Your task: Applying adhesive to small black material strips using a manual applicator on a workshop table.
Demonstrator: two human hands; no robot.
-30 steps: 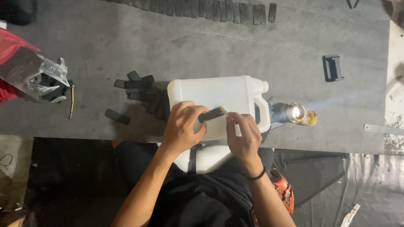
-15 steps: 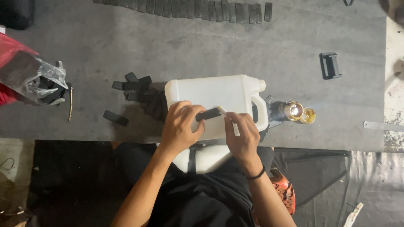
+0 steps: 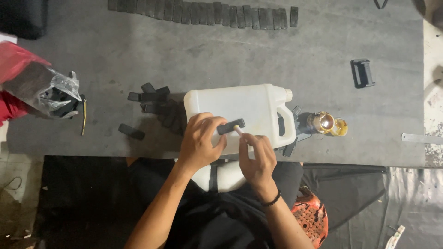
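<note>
Black strip [image 3: 230, 126] stays clamped in the left hand [image 3: 199, 143] over the white jug [image 3: 235, 110], barely shifted. Right hand [image 3: 256, 159] pinches a small pale stick [image 3: 240, 132], its tip hidden.

A translucent white plastic jug [image 3: 240, 113] with a cream cap is seen on the dull grey, lightly mottled worktop [image 3: 221, 55]. A small flat black strip [image 3: 231, 126] is shown against the jug's pale side, beside a thin white stick [image 3: 240, 131]. A row of matte black rectangular pieces [image 3: 203, 13] is seen along the far edge, and a loose heap of black pieces [image 3: 154, 103] is seen on the left. A shiny gold-coloured metal can [image 3: 326, 123] is lit brightly. A red plastic bag [image 3: 14, 78] with a clear, glinting wrap is visible, as is a black bead wristband [image 3: 271, 200].
</note>
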